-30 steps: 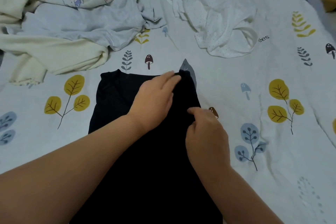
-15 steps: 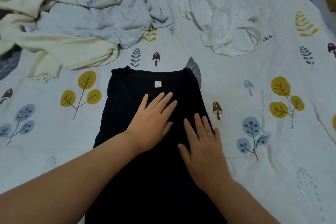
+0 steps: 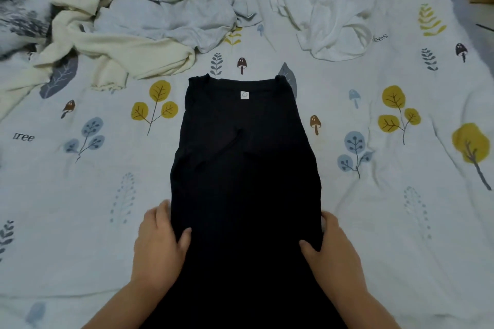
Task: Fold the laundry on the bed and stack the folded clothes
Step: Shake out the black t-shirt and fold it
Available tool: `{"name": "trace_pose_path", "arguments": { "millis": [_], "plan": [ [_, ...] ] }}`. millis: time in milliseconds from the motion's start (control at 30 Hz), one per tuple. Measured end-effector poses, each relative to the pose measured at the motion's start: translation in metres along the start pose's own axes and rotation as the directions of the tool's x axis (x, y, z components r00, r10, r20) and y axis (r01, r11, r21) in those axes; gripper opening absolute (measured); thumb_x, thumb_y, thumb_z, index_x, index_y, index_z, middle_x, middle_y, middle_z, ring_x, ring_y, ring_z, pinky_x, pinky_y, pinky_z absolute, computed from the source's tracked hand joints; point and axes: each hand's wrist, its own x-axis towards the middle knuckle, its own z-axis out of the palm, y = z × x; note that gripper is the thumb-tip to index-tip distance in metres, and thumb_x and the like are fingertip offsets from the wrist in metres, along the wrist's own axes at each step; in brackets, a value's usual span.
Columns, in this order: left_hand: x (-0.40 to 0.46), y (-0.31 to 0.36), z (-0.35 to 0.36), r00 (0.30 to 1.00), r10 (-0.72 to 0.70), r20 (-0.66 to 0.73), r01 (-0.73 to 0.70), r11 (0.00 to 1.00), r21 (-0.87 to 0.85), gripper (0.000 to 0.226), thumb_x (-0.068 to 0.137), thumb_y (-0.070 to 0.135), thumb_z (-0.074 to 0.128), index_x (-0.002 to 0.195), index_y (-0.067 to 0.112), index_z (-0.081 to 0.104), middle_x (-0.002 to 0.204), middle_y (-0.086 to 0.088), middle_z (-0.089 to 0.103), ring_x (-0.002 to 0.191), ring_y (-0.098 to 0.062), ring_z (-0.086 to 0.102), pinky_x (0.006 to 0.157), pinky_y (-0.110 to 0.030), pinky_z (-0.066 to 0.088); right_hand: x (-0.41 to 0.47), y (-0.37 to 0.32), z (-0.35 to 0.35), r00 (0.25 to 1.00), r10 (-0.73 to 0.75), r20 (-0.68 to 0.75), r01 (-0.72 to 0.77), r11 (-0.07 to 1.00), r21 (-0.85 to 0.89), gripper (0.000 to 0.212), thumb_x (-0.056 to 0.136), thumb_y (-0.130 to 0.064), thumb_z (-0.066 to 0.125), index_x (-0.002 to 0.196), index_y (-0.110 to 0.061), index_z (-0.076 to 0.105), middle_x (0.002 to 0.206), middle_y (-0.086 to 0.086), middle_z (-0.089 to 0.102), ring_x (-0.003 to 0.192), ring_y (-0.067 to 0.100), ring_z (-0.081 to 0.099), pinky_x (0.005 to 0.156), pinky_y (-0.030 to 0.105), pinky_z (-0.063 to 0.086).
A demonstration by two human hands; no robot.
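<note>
Cream knit garment (image 3: 112,45) crumpled at far left of bedsheet (image 3: 80,195), touching pale grey-blue garment (image 3: 171,19) just beside it. Left hand (image 3: 157,243) at left edge of black shirt (image 3: 246,168), thumb on top of fabric, fingers tucked under edge, pinching it. Black shirt flat at centre, sides folded in, white neck label (image 3: 244,95) at far end. Right hand (image 3: 334,251) at right edge, same pinch: thumb on top, fingers hidden beneath. White garment (image 3: 328,10) bunched at far right, well apart from shirt.
</note>
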Motion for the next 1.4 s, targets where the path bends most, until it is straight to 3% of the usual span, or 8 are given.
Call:
{"name": "trace_pose_path", "arguments": {
  "millis": [200, 400, 667, 833, 967, 1133, 1300, 1400],
  "plan": [
    [-0.038, -0.042, -0.009, 0.948, -0.044, 0.316, 0.106, 0.977, -0.184, 0.032, 0.081, 0.025, 0.071, 0.106, 0.028, 0.051, 0.090, 0.021, 0.059, 0.093, -0.010, 0.063, 0.065, -0.008, 0.039, -0.030, 0.026, 0.009, 0.958, 0.149, 0.245, -0.155, 0.988, 0.004, 0.055, 0.083, -0.018, 0.063, 0.132, -0.016, 0.038, 0.116, 0.002, 0.059, 0.100, 0.018, 0.057, 0.078, 0.025, 0.043],
    [-0.066, -0.058, -0.024, 0.933, -0.099, 0.345, 0.123, 0.991, -0.050, 0.028, 0.076, 0.023, 0.073, 0.090, 0.032, 0.050, 0.075, 0.022, 0.054, 0.070, -0.001, 0.052, 0.054, -0.008, 0.034, -0.060, 0.060, 0.008, 0.913, 0.163, 0.373, -0.183, 0.983, 0.019, 0.025, 0.087, -0.012, 0.056, 0.103, -0.027, 0.045, 0.092, -0.008, 0.057, 0.092, 0.017, 0.055, 0.081, 0.025, 0.041],
    [-0.112, -0.029, -0.040, 0.985, -0.018, 0.170, -0.044, 0.933, 0.357, 0.032, 0.083, 0.041, 0.052, 0.081, 0.025, 0.024, 0.063, 0.008, 0.039, 0.068, -0.015, 0.054, 0.054, -0.025, 0.032, -0.111, 0.028, 0.022, 1.000, 0.026, 0.008, -0.022, 0.948, -0.319, 0.027, 0.091, -0.024, 0.041, 0.116, -0.028, 0.030, 0.111, -0.004, 0.053, 0.104, 0.021, 0.058, 0.071, 0.028, 0.038],
    [-0.134, -0.024, -0.028, 0.946, -0.043, 0.320, -0.029, 0.976, 0.216, 0.028, 0.083, 0.047, 0.048, 0.110, 0.043, 0.039, 0.095, 0.010, 0.062, 0.098, -0.009, 0.061, 0.069, -0.018, 0.040, -0.120, 0.026, 0.033, 0.997, 0.053, 0.047, -0.038, 0.957, -0.287, 0.030, 0.094, -0.038, 0.041, 0.123, -0.034, 0.037, 0.119, -0.004, 0.057, 0.112, 0.016, 0.055, 0.074, 0.024, 0.038],
    [-0.146, -0.027, -0.033, 0.935, 0.007, 0.355, -0.079, 0.979, 0.188, 0.028, 0.088, 0.050, 0.044, 0.115, 0.048, 0.037, 0.087, 0.011, 0.056, 0.105, -0.005, 0.059, 0.068, -0.011, 0.038, -0.129, 0.042, 0.036, 0.973, -0.187, -0.137, 0.175, 0.980, -0.099, 0.037, 0.074, -0.017, 0.070, 0.079, -0.030, 0.037, 0.068, -0.004, 0.059, 0.064, 0.011, 0.055, 0.054, 0.023, 0.038],
    [-0.153, -0.020, -0.020, 0.615, 0.118, 0.780, -0.116, 0.991, -0.059, 0.052, 0.095, 0.050, 0.032, 0.143, 0.046, 0.010, 0.124, 0.015, 0.040, 0.128, 0.001, 0.040, 0.105, -0.014, 0.030, -0.141, 0.024, 0.057, 0.867, -0.445, 0.225, 0.478, 0.871, -0.118, 0.021, 0.082, -0.033, 0.054, 0.088, -0.028, 0.073, 0.079, -0.016, 0.070, 0.079, -0.003, 0.065, 0.067, 0.006, 0.043],
    [-0.143, -0.029, -0.001, 0.973, 0.128, 0.194, -0.109, 0.988, -0.105, 0.015, 0.087, 0.019, 0.062, 0.085, 0.034, 0.058, 0.088, 0.006, 0.056, 0.087, -0.011, 0.057, 0.076, -0.022, 0.041, -0.122, 0.057, 0.062, 0.949, -0.306, -0.074, 0.305, 0.952, -0.030, 0.021, 0.070, -0.013, 0.067, 0.091, -0.006, 0.070, 0.088, 0.006, 0.068, 0.085, 0.013, 0.056, 0.072, 0.021, 0.043],
    [-0.137, -0.034, 0.014, 0.969, -0.147, 0.200, 0.192, 0.953, -0.233, 0.034, 0.080, 0.019, 0.072, 0.109, 0.017, 0.055, 0.101, -0.003, 0.059, 0.098, -0.023, 0.060, 0.084, -0.032, 0.045, -0.112, 0.063, 0.071, 0.997, 0.049, 0.052, -0.053, 0.996, 0.066, 0.048, 0.086, -0.025, 0.064, 0.128, -0.014, 0.045, 0.125, 0.004, 0.052, 0.115, 0.019, 0.049, 0.090, 0.023, 0.035]
  ]
}}
